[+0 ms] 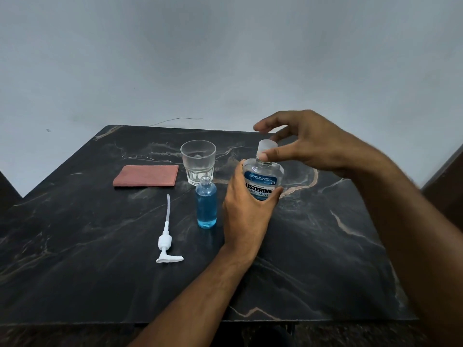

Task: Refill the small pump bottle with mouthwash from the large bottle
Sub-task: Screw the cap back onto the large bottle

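The light is dim and soft, with a cool grey-blue look, and the wall (225,58) is darker at the top corners than in the middle. The dark worktop (75,246) has a faint shine near its far edge by the glass (198,161), and shadows are weak — only a soft dark patch lies under the left hand (246,209). The right hand (300,144) is a little blurry at the fingertips, and the wide lens bends the edges — the worktop's sides splay out and the right arm (413,234) looks very big.
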A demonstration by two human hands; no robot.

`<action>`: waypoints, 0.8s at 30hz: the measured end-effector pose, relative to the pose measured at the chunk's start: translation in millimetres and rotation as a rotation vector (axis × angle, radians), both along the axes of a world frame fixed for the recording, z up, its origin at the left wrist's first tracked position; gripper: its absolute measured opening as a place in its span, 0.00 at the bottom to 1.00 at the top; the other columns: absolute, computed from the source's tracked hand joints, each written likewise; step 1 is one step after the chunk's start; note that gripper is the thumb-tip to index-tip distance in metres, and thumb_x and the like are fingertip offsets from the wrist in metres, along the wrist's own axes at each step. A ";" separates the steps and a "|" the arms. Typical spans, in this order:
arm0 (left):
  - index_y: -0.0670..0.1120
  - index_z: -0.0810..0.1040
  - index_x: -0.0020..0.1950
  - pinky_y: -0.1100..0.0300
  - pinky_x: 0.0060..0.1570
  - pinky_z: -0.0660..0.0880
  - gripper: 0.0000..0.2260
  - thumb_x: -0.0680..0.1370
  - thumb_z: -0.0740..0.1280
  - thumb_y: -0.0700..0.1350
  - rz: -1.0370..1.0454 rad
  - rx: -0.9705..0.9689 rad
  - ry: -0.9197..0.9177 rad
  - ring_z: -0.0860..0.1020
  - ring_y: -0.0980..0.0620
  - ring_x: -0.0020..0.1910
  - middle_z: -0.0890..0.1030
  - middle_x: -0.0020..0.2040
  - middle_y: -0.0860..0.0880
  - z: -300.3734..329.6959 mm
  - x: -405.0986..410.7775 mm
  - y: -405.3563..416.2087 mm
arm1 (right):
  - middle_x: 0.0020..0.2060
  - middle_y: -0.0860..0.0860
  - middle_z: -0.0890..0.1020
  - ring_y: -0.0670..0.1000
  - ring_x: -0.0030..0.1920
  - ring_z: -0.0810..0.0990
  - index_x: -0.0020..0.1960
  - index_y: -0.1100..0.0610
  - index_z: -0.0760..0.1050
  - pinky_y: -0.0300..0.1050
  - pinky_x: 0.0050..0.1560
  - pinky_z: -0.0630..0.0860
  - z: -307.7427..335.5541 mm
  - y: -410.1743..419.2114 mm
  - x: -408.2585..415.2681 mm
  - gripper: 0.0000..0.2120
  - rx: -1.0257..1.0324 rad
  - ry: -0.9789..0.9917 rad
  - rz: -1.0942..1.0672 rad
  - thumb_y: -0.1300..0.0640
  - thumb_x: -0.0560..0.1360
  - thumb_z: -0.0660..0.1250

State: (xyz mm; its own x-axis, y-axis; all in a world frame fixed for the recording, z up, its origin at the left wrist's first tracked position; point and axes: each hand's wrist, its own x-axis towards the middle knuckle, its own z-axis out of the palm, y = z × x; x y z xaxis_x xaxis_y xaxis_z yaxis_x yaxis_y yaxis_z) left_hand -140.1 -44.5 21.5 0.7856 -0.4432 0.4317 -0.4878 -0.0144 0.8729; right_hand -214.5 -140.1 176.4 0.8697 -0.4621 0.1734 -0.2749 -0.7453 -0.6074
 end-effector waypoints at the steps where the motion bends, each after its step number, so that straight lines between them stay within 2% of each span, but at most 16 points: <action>1: 0.52 0.66 0.78 0.62 0.64 0.77 0.42 0.69 0.81 0.57 -0.002 0.000 -0.002 0.77 0.56 0.66 0.78 0.69 0.53 -0.2 -0.1 0.1 | 0.53 0.44 0.84 0.43 0.51 0.83 0.59 0.49 0.81 0.40 0.49 0.81 1.3 -1.6 -0.8 0.20 0.039 -0.035 0.034 0.55 0.69 0.79; 2: 0.52 0.66 0.78 0.63 0.63 0.77 0.42 0.69 0.81 0.57 -0.005 -0.002 -0.004 0.77 0.56 0.66 0.78 0.68 0.53 -0.6 -0.1 0.2 | 0.50 0.44 0.86 0.43 0.50 0.84 0.58 0.51 0.82 0.39 0.49 0.81 1.6 -2.4 -0.6 0.18 0.050 -0.070 0.049 0.62 0.70 0.78; 4: 0.52 0.67 0.77 0.67 0.61 0.76 0.42 0.68 0.81 0.57 -0.007 -0.007 -0.005 0.77 0.57 0.65 0.79 0.67 0.53 -0.9 0.1 0.5 | 0.46 0.46 0.87 0.44 0.47 0.84 0.56 0.55 0.83 0.39 0.48 0.81 0.8 -3.0 1.8 0.16 0.029 -0.109 0.022 0.64 0.69 0.78; 6: 0.53 0.66 0.77 0.68 0.60 0.75 0.42 0.68 0.81 0.58 -0.004 -0.006 -0.009 0.77 0.57 0.65 0.79 0.67 0.53 -1.0 0.6 0.3 | 0.43 0.46 0.86 0.43 0.43 0.84 0.54 0.54 0.83 0.37 0.46 0.79 -0.7 -2.2 5.4 0.16 -0.039 -0.100 -0.033 0.58 0.68 0.80; 9: 0.52 0.66 0.78 0.64 0.62 0.77 0.43 0.68 0.80 0.59 -0.004 0.006 -0.009 0.77 0.57 0.65 0.78 0.68 0.53 -1.8 1.4 -0.6 | 0.42 0.43 0.84 0.37 0.38 0.79 0.52 0.51 0.83 0.26 0.37 0.71 -5.3 0.4 13.2 0.17 -0.177 -0.062 -0.119 0.50 0.66 0.81; 11: 0.52 0.65 0.78 0.60 0.63 0.78 0.43 0.68 0.80 0.60 -0.008 0.007 -0.010 0.77 0.56 0.66 0.78 0.68 0.53 -2.8 1.8 -0.9 | 0.44 0.44 0.83 0.39 0.39 0.79 0.54 0.50 0.82 0.30 0.40 0.72 -7.7 4.3 17.0 0.18 -0.241 -0.051 -0.119 0.49 0.66 0.80; 15: 0.51 0.65 0.79 0.63 0.63 0.76 0.43 0.68 0.80 0.59 -0.005 0.005 -0.017 0.77 0.56 0.66 0.78 0.69 0.53 -3.8 1.8 -1.0 | 0.43 0.41 0.82 0.37 0.38 0.79 0.56 0.51 0.82 0.33 0.39 0.71 -3.3 2.1 10.4 0.22 -0.165 -0.045 -0.126 0.46 0.65 0.81; 18: 0.52 0.65 0.78 0.67 0.60 0.74 0.43 0.68 0.80 0.59 0.001 0.006 -0.025 0.77 0.57 0.65 0.78 0.68 0.53 -4.2 1.8 -1.2 | 0.34 0.42 0.83 0.40 0.34 0.79 0.50 0.53 0.85 0.38 0.38 0.73 -5.9 -3.0 4.3 0.15 -0.069 -0.042 -0.115 0.50 0.66 0.81; 21: 0.52 0.66 0.77 0.66 0.60 0.75 0.42 0.68 0.80 0.60 0.000 0.002 -0.028 0.77 0.57 0.65 0.79 0.67 0.53 -4.6 2.3 -1.6 | 0.35 0.43 0.84 0.39 0.34 0.80 0.50 0.53 0.86 0.33 0.34 0.73 -12.1 -2.5 4.6 0.15 -0.090 -0.063 -0.149 0.48 0.66 0.80; 24: 0.53 0.67 0.76 0.62 0.61 0.78 0.42 0.68 0.80 0.61 0.002 0.003 -0.023 0.78 0.57 0.64 0.79 0.67 0.54 -4.2 3.3 -1.7 | 0.35 0.41 0.83 0.36 0.34 0.80 0.50 0.52 0.86 0.25 0.29 0.68 -15.0 -0.3 6.2 0.17 -0.174 -0.061 -0.203 0.44 0.65 0.79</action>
State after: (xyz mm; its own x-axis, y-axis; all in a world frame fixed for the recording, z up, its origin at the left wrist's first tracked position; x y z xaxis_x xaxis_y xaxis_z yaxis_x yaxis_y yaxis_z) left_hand -136.9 -46.2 17.3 0.7763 -0.4432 0.4482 -0.5077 -0.0183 0.8613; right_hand -208.3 -140.4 161.4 0.7481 -0.5845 0.3143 -0.3963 -0.7733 -0.4949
